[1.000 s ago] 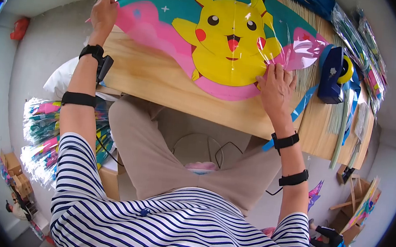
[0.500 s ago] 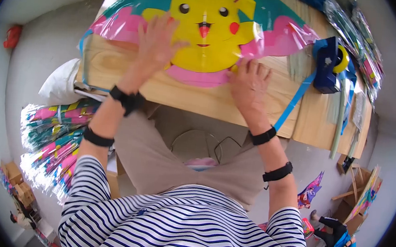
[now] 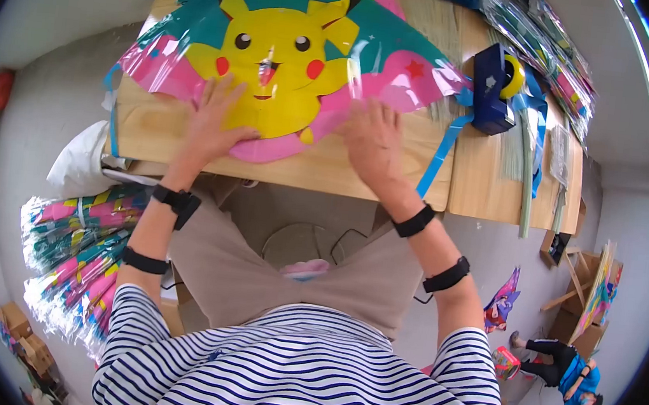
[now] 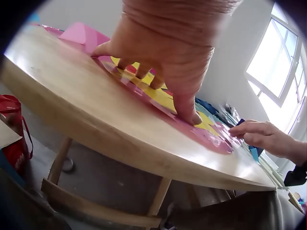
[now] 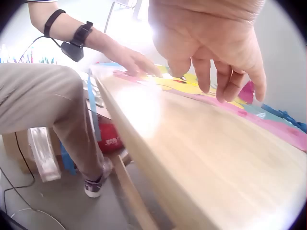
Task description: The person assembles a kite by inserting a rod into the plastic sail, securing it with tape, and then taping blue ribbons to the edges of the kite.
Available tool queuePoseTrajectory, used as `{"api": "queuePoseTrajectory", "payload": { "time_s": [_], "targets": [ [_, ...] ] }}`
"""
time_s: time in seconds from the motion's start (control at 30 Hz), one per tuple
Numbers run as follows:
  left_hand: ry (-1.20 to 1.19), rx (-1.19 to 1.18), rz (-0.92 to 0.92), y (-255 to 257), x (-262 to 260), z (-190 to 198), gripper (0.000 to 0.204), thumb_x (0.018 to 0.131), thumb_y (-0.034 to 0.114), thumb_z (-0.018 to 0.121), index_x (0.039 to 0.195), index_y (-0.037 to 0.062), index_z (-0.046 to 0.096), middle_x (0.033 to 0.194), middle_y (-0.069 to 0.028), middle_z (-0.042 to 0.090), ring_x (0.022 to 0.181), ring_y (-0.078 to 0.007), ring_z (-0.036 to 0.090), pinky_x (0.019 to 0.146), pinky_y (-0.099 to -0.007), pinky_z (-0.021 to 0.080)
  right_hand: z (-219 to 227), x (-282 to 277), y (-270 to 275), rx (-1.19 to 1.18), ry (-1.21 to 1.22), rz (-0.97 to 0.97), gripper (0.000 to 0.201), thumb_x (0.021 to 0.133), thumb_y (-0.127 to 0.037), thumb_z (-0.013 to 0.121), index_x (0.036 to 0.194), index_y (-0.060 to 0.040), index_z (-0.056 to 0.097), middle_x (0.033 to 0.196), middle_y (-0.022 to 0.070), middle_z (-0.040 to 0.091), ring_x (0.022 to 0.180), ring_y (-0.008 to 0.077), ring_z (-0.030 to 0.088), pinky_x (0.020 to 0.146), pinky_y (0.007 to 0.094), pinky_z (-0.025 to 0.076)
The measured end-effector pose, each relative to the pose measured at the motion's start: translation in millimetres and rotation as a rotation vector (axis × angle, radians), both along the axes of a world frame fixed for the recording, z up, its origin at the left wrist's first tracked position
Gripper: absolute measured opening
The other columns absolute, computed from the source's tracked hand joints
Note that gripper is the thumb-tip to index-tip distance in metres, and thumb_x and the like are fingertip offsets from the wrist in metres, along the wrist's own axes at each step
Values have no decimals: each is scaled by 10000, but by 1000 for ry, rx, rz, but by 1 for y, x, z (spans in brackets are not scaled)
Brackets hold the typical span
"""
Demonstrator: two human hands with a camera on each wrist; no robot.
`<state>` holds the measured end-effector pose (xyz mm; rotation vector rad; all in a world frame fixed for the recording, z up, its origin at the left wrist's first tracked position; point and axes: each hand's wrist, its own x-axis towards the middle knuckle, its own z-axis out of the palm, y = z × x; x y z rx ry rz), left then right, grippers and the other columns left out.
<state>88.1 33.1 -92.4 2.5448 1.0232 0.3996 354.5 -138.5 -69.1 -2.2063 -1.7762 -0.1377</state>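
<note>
A shiny printed sheet (image 3: 270, 123) with a yellow cartoon figure, pink clouds and a teal ground lies spread on the wooden table (image 3: 152, 127). The left hand (image 3: 211, 125) rests with spread fingers on its lower left edge; in the left wrist view that hand (image 4: 168, 52) has its fingertips down on the sheet. At the lower right edge is the right hand (image 3: 373, 145), palm down with fingers extended. The right wrist view shows this hand (image 5: 211, 52) just over the pink border, its fingers slightly bent; whether they touch cannot be told.
A blue tape dispenser (image 3: 491, 90) with a yellow roll stands at the right, near blue ribbon (image 3: 442, 155) and thin sticks (image 3: 528, 179). Wrapped bundles (image 3: 542, 52) lie at the back right. More bundles (image 3: 77, 257) are below the table's left side. A seated person (image 3: 573, 379) is at far right.
The left hand has come from the sheet's far left corner to its lower left edge. The right hand has shifted left along the lower edge. In view, sheet and table have moved left.
</note>
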Motion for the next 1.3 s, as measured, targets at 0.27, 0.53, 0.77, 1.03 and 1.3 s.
{"api": "queuePoseTrajectory", "payload": {
  "time_s": [0.27,0.53,0.77,1.03,1.3],
  "targets": [
    [134,26,128,-45,35,15,909,717,542,795,1478,148,491,1602,-159,322,1495,-437,200,1125,-750,126,-22,13,4,-104,-94,-4,694,937,-423,616,1474,-23,434,1570,177,371,1468,362,307,1183,595,220],
    [152,-12,116,-52,21,20,909,698,496,828,1484,188,491,1622,-82,311,1519,-369,187,1159,-708,117,-18,24,-28,-104,14,-69,547,933,-311,636,1375,-1,542,1495,182,467,1384,376,414,1145,575,302],
    [183,-32,79,-50,8,28,915,681,449,841,1485,188,488,1627,-74,302,1518,-364,194,1170,-691,105,-11,111,-4,181,14,-219,412,822,-107,696,1208,-2,601,1286,200,598,1174,410,549,991,482,456],
    [158,-3,43,-47,5,25,960,658,504,844,1489,190,479,1627,-74,296,1511,-375,197,1172,-695,88,16,191,49,-100,-46,-428,507,770,-241,801,1194,-43,608,1275,183,600,1189,414,529,962,499,486],
    [218,-18,50,-48,8,31,988,656,538,834,1504,195,463,1637,-65,285,1522,-352,186,1204,-635,84,11,221,62,-157,-9,-502,413,739,-297,823,1044,-51,695,1232,212,584,1197,422,494,980,512,474]
  ]
}}
